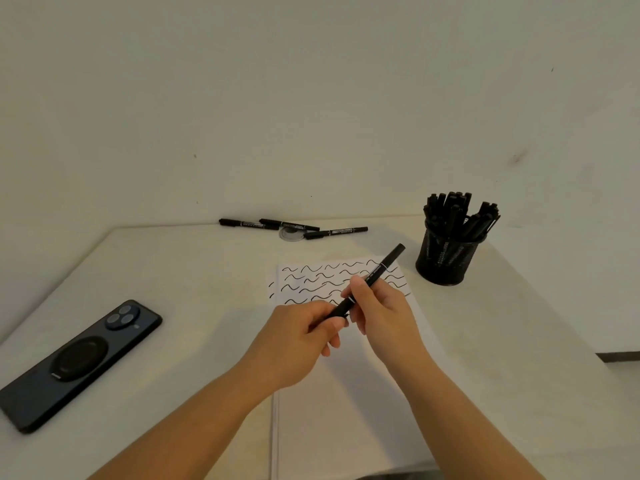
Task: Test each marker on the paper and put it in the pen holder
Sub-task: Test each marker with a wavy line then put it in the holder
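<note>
A black marker [377, 271] is held slanted above the white paper [346, 403], its far end pointing toward the pen holder. My right hand [381, 313] grips its middle, and my left hand [304, 337] pinches its near end, where the cap sits. Several wavy black test lines [311, 282] cover the top of the paper. The black mesh pen holder [446, 258] stands at the right back, filled with several black markers. Three more black markers [291, 226] lie loose by the wall at the back of the table.
A dark phone [79, 362] lies face down at the left of the white table [173, 278]. A small clear round disc [292, 234] lies under the loose markers. The wall rises close behind; the table's right edge falls off past the holder.
</note>
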Motion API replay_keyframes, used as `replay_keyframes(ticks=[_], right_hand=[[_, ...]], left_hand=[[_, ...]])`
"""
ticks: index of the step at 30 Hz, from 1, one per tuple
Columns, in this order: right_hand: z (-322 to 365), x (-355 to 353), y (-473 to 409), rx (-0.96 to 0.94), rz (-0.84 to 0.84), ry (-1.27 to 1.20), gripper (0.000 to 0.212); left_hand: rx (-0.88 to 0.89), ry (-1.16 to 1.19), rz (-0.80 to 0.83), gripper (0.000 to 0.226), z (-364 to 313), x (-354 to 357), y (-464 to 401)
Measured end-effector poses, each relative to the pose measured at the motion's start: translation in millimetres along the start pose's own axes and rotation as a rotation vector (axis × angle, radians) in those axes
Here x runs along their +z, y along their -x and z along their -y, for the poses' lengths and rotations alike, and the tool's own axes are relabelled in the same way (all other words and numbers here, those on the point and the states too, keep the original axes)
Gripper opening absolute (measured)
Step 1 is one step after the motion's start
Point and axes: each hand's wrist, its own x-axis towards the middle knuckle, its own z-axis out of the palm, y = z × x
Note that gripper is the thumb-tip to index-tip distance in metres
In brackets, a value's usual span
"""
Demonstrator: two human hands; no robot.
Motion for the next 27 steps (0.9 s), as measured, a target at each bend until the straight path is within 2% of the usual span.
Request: replay_keyframes(ticks=[3, 6, 7, 9, 11, 13, 18, 21, 24, 27], right_hand=[[-4.8, 10.1, 2.9, 0.034, -0.07, -0.011, 0.033], [-4.8, -5.6, -12.4, 0.145, -0.347, -0.131, 0.033], [-3.4, -19.1, -17.5, 0.146, -0.432, -0.16, 0.032], [-4.1, -43.3, -21.2, 0.056, -0.487, -0.104, 0.029], [-8.5, -51.4, -20.5, -0.021, -0.445, 0.035, 0.024], [-12.2, -43.7, -20.1, -0.044, -0.361, 0.073, 0.017], [-27.7, -17.9, -22.8, 0.012, -0.063, 0.024, 0.014], [-42.3, -15.2, -21.0, 0.011, -0.056, 0.111, 0.017], [-47.8, -17.6, -22.2, 0.003, -0.092, 0.158, 0.015], [-48.1, -15.0, -21.1, -0.02, -0.002, 0.212, 0.014]], left_hand=[[0.021, -0.19, -0.092, 0.015, -0.9, 3.1, 10.8], [0.063, -0.609, -0.162, 0.019, 11.9, -2.2, 18.6], [0.036, -0.657, -0.163, 0.021, 19.0, -6.4, 21.1], [-0.042, -0.602, -0.156, 0.019, 30.9, -18.3, 22.6], [-0.07, -0.453, -0.165, 0.015, 40.0, -26.1, 18.1], [-0.054, -0.355, -0.165, 0.016, 44.1, -26.7, 8.1], [-0.041, -0.406, -0.11, 0.023, 46.4, -12.0, -25.6], [-0.031, -0.407, -0.089, 0.023, 53.3, -6.2, -34.4], [-0.03, -0.312, -0.148, 0.019, 62.0, -4.0, -34.6], [-0.019, -0.279, -0.152, 0.019, 64.6, -2.8, -34.1]])
